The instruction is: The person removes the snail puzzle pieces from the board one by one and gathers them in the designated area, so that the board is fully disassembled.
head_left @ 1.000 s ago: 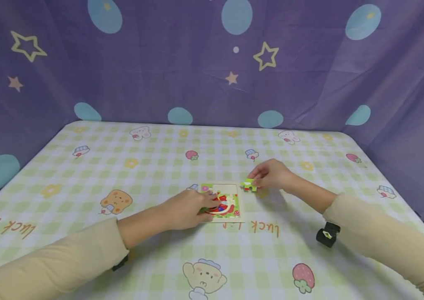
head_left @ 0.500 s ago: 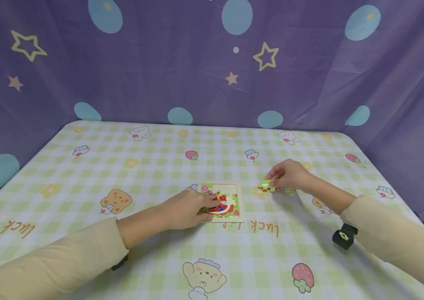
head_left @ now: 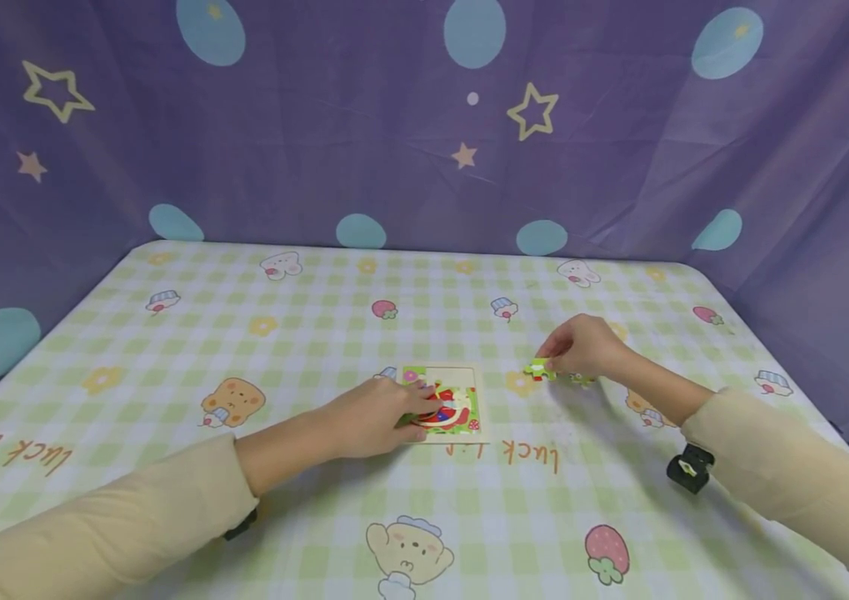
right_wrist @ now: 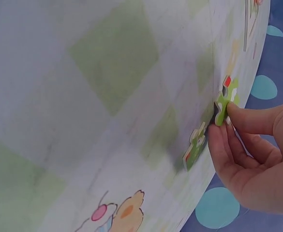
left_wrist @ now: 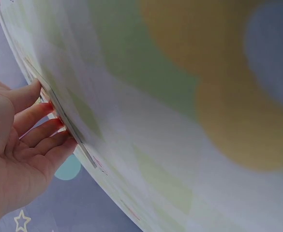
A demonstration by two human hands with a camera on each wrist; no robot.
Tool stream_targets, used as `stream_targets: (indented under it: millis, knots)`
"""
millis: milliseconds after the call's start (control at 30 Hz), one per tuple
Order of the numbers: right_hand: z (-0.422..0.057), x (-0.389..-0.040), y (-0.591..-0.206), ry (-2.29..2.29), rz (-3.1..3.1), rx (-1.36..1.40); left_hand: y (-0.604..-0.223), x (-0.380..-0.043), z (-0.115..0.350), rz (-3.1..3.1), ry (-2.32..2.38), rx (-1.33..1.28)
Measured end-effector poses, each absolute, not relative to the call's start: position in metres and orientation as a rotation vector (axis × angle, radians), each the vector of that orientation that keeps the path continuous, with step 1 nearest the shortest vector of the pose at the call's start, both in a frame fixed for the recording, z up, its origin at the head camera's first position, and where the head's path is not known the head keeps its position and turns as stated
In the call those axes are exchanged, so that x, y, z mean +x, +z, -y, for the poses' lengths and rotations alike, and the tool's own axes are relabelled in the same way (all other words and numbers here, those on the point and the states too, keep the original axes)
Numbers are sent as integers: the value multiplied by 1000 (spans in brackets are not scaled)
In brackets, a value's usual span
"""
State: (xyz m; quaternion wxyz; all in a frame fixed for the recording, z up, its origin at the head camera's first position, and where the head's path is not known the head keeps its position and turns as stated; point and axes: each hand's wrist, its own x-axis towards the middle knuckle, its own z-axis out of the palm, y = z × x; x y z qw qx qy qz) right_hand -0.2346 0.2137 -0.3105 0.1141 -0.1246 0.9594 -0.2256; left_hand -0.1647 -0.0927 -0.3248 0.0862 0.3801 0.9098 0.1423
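In the head view my left hand (head_left: 379, 417) rests on a small wooden puzzle board (head_left: 482, 408) with a red and green picture, its fingers spread over the left part. The board's upper right section shows bare wood. The left wrist view shows the thumb by the edge of the board (left_wrist: 81, 145), the other fingertips against its face. To the right, my right hand (head_left: 587, 346) pinches a green jigsaw piece (head_left: 540, 369) between thumb and fingers. A second green piece (right_wrist: 195, 150) lies on the cloth under that hand, partly hidden in the head view.
A checked cloth (head_left: 304, 333) with printed cartoon figures covers the table. Purple curtains (head_left: 394, 150) hang behind it and at both sides. Dark wrist devices (head_left: 690, 468) sit below the sleeves.
My right hand has moved right, away from the board, carrying the jigsaw piece, then nearly stopped. The second piece has come into view beneath it. My left hand has stayed on the board.
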Motion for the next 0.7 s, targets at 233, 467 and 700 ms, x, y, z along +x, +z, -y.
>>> stream_targets:
  millis: [233, 467, 700]
  knots:
    - [-215, -237, -312, -638, -2779, -388, -326, -165, 92, -2711, 424, 1124]
    - [-216, -238, -314, -633, -2789, -428, -326, -165, 92, -2716, 419, 1125]
    - [-217, -236, -315, -639, -2809, -466, -326, -165, 92, -2717, 429, 1147]
